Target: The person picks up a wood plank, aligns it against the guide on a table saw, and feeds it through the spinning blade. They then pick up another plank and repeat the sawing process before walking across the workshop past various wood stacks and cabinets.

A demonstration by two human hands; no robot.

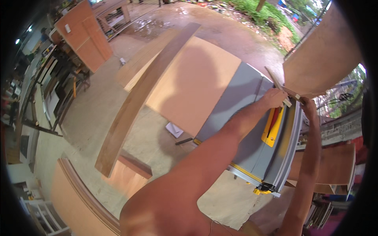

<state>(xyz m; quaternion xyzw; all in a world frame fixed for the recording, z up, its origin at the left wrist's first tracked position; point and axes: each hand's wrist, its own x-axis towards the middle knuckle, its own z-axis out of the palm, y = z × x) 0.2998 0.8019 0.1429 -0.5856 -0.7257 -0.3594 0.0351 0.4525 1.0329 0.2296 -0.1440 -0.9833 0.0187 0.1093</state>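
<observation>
A table saw with a grey top [232, 114] stands at the right, and a yellow insert [270, 138] with a red strip is set in its surface. Over the saw's far end, my left hand [274, 97] is closed on a thin, light wooden strip [277, 80], which slants across the top. Just right of it, at the rail side, my right hand [309, 108] grips the near end of a short wooden piece [292, 93]. The two pieces lie close together; whether they touch I cannot tell. My left forearm covers part of the saw top.
A wide plywood panel [197, 86] adjoins the saw's left side. Beside it a long brown board [145, 94] slants across, raised on a wooden block [132, 169]. Stacked sheets [78, 192] stand lower left. A large curved board [323, 55] rises at right, above a wooden cabinet [330, 165].
</observation>
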